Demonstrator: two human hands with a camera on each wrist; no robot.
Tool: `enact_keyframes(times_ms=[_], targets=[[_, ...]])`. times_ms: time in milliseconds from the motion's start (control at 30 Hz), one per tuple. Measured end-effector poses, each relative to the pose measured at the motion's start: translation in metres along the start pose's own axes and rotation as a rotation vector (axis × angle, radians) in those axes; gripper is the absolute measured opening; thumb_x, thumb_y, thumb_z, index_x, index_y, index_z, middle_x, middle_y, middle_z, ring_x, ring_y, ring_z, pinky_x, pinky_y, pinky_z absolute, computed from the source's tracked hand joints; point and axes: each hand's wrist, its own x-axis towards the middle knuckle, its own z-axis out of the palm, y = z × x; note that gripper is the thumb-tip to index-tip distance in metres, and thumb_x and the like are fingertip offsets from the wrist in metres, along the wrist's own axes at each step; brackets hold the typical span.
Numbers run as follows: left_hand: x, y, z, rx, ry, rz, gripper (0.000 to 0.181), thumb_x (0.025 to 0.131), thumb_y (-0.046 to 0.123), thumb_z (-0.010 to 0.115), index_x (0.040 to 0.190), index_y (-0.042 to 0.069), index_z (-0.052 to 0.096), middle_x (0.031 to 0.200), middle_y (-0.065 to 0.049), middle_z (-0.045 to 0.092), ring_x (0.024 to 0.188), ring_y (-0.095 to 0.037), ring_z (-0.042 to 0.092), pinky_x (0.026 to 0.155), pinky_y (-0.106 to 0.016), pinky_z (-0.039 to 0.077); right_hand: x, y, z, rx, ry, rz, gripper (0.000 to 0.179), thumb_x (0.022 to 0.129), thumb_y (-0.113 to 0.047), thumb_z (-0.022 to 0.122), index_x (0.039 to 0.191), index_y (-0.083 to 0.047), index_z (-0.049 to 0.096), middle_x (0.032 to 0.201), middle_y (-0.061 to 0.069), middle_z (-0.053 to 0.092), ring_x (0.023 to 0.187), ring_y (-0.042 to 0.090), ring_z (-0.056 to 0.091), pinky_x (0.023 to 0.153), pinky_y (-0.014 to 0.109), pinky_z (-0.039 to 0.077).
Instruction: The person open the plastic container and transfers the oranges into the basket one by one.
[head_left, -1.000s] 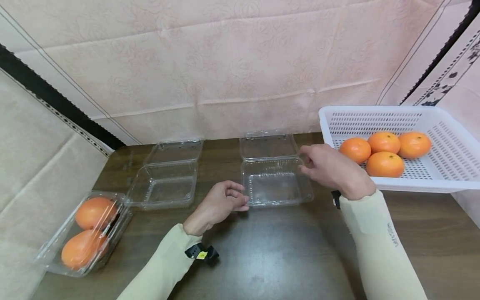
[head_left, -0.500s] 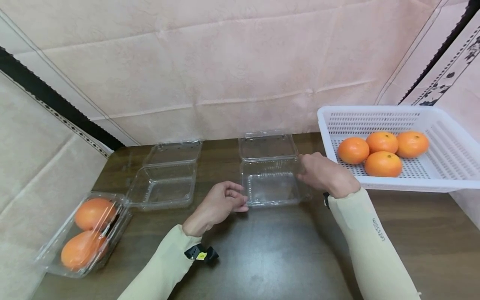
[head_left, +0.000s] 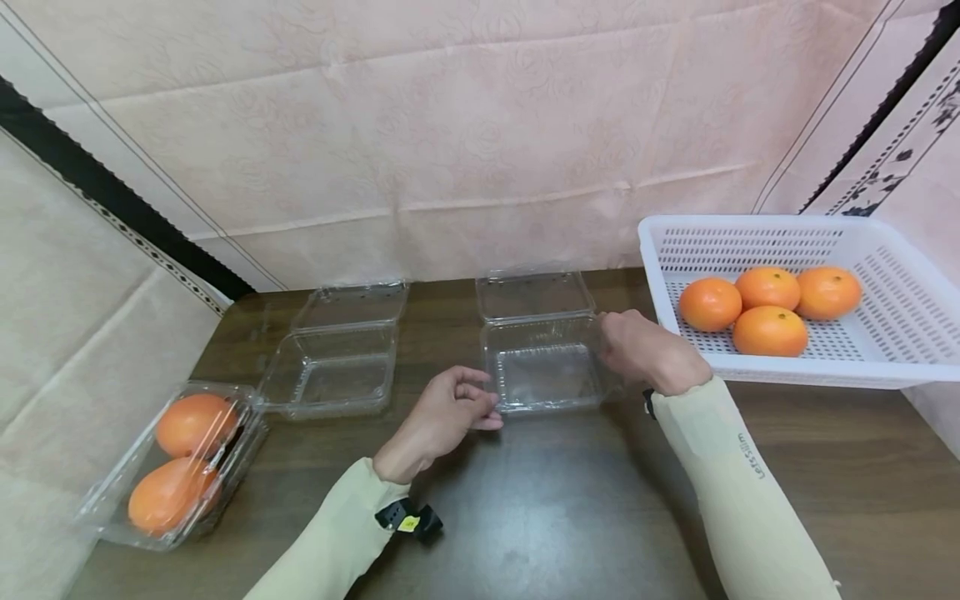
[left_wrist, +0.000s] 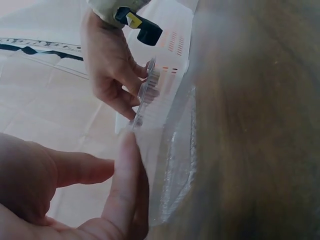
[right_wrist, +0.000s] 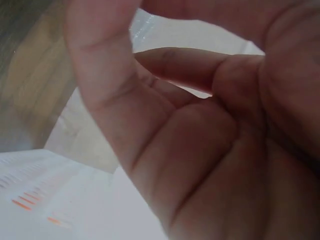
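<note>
In the head view, a clear plastic clamshell box (head_left: 551, 375) lies unfolded at the middle of the table, its lid (head_left: 534, 297) laid back toward the wall. My right hand (head_left: 651, 350) pinches the box's right rim; the left wrist view shows thumb and fingers either side of that rim. At the opposite side, my left hand (head_left: 452, 408) has its fingertips right at the left wall, thumb held apart from the fingers. The right wrist view is mostly filled by the right hand's curled fingers (right_wrist: 110, 85).
A white perforated basket (head_left: 885, 371) at the right holds several oranges (head_left: 769, 331). Another unfolded clear box (head_left: 330, 375) stands left of the first. A closed clear box (head_left: 123, 533) with two oranges (head_left: 168, 496) sits at the far left. A cloth wall (head_left: 450, 167) rises behind the table.
My right hand has moved a little left and its fingers have come together on the box's right rim. The left hand stays at the left wall.
</note>
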Motion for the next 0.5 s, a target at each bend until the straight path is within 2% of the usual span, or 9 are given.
enact_keyframes(times_ms=[133,367,500], targets=[[-0.003,-0.002,0.001,-0.037,0.035,0.0,0.041,0.101,0.005,0.061,0.14,-0.001,0.05,0.113,-0.023,0.067,0.084,-0.021,0.076,0.088,-0.038,0.063,0.004,0.0,0.003,-0.01,0.002,-0.005,0.029,0.098,-0.008,0.061,0.126,0.001,0.058,0.075,0.01,0.061,0.056,0.019,0.058,0.047,0.021,0.045],[-0.007,-0.008,0.001,-0.095,0.109,0.008,0.039,0.1,0.006,0.063,0.137,-0.001,0.053,0.111,-0.023,0.068,0.086,-0.019,0.075,0.088,-0.039,0.064,0.01,0.0,0.012,-0.007,0.095,-0.086,0.032,0.097,-0.006,0.062,0.126,0.006,0.058,0.069,0.008,0.056,0.053,0.017,0.053,0.045,0.022,0.04],[-0.011,-0.009,-0.002,-0.094,0.126,0.013,0.037,0.101,0.008,0.063,0.136,-0.001,0.055,0.107,-0.021,0.069,0.086,-0.019,0.075,0.088,-0.039,0.064,0.012,-0.003,0.015,0.007,0.106,-0.082,0.048,0.097,-0.005,0.062,0.141,0.01,0.05,0.068,0.008,0.052,0.053,0.017,0.05,0.046,0.023,0.039]])
